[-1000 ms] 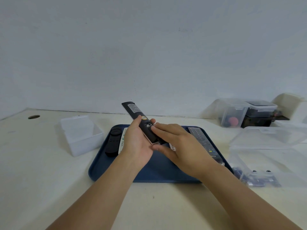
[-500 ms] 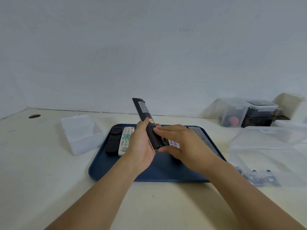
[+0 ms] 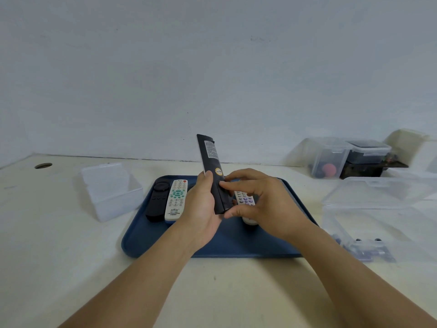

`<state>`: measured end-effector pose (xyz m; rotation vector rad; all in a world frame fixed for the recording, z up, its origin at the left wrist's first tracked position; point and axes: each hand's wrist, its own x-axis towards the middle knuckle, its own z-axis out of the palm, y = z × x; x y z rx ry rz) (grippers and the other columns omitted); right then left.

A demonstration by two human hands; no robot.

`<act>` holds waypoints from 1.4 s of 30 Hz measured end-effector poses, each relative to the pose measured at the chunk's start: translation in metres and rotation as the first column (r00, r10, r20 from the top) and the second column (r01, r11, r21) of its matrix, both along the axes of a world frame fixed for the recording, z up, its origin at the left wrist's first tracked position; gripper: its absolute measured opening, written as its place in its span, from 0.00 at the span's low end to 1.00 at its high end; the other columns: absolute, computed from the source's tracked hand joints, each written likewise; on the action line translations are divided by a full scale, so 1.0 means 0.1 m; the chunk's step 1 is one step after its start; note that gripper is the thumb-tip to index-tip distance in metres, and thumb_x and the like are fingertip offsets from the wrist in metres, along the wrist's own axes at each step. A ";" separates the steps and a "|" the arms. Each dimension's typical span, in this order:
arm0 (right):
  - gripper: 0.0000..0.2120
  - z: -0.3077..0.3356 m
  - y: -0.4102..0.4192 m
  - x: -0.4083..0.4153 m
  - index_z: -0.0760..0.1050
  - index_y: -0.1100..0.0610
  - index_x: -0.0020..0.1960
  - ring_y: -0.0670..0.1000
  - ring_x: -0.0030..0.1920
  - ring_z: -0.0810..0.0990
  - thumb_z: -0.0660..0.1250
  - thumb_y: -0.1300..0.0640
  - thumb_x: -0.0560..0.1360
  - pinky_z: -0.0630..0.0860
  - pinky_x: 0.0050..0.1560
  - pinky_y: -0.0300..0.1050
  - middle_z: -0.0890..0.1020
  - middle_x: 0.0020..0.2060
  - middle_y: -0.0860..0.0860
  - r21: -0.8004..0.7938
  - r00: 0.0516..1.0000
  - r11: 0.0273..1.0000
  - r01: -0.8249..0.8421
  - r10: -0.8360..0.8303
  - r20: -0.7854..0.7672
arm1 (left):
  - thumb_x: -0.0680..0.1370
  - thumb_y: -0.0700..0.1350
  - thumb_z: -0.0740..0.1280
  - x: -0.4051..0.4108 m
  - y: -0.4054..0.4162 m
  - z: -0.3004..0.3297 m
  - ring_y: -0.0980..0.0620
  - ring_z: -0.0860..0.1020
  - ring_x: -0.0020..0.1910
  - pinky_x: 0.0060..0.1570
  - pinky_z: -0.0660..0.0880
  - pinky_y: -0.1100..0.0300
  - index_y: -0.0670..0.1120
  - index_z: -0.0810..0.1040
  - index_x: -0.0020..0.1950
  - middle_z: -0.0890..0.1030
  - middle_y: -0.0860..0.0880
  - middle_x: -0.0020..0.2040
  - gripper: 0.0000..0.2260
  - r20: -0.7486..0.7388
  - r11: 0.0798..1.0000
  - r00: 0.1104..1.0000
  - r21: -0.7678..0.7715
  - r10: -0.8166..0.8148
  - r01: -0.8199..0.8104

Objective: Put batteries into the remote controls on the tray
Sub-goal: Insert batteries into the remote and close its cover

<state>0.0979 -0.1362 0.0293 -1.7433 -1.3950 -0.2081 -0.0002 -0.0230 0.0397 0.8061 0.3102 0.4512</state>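
My left hand grips a long black remote by its lower half, back side toward me, held nearly upright above the blue tray. My right hand touches the remote's lower back with fingertips on its right side and thumb at the bottom end. On the tray's left lie a short black remote and a white remote with green buttons. A white remote with purple buttons shows partly under my right hand. Batteries lie in a clear box at the right.
An open clear plastic box with its lid up stands right of the tray. An empty clear box stands left of the tray. More lidded containers sit at the back right by the wall. A round hole marks the table's far left.
The black remote has swung from leaning left to nearly upright in my left hand. My right hand has slid right, with its fingers now at the remote's lower end.
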 end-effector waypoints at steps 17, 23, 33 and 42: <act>0.14 0.01 0.00 -0.03 0.82 0.50 0.62 0.43 0.47 0.82 0.72 0.56 0.77 0.77 0.46 0.36 0.87 0.48 0.45 0.052 0.997 0.995 0.082 -0.083 0.004 | 0.86 0.45 0.56 0.05 0.16 0.08 0.46 0.80 0.47 0.46 0.79 0.52 0.40 0.69 0.69 0.78 0.41 0.52 0.14 -0.019 1.000 1.000 -0.001 0.003 -0.003; 0.15 -0.03 0.04 -0.05 0.82 0.59 0.59 0.52 0.45 0.82 0.67 0.51 0.79 0.78 0.45 0.50 0.85 0.47 0.52 -0.013 0.951 0.997 0.079 -0.072 0.301 | 0.86 0.45 0.58 0.08 0.24 0.05 0.47 0.77 0.48 0.44 0.78 0.53 0.40 0.67 0.74 0.75 0.42 0.52 0.18 0.015 0.980 0.999 -0.197 0.042 -0.039; 0.20 -0.09 0.08 -0.04 0.83 0.56 0.60 0.46 0.57 0.80 0.77 0.53 0.70 0.71 0.60 0.32 0.84 0.58 0.49 0.032 0.967 0.995 0.099 -0.104 0.231 | 0.85 0.52 0.59 0.07 0.18 0.01 0.48 0.77 0.50 0.32 0.79 0.57 0.43 0.72 0.71 0.77 0.44 0.52 0.19 0.049 0.987 0.999 -0.159 0.008 -0.001; 0.20 -0.10 0.13 -0.06 0.83 0.57 0.59 0.43 0.55 0.77 0.77 0.54 0.69 0.70 0.59 0.29 0.85 0.54 0.46 0.080 0.983 0.994 0.072 -0.084 0.164 | 0.85 0.49 0.59 0.05 0.18 0.03 0.49 0.76 0.48 0.29 0.78 0.59 0.44 0.71 0.72 0.78 0.45 0.48 0.17 0.043 0.990 0.998 -0.137 0.036 -0.030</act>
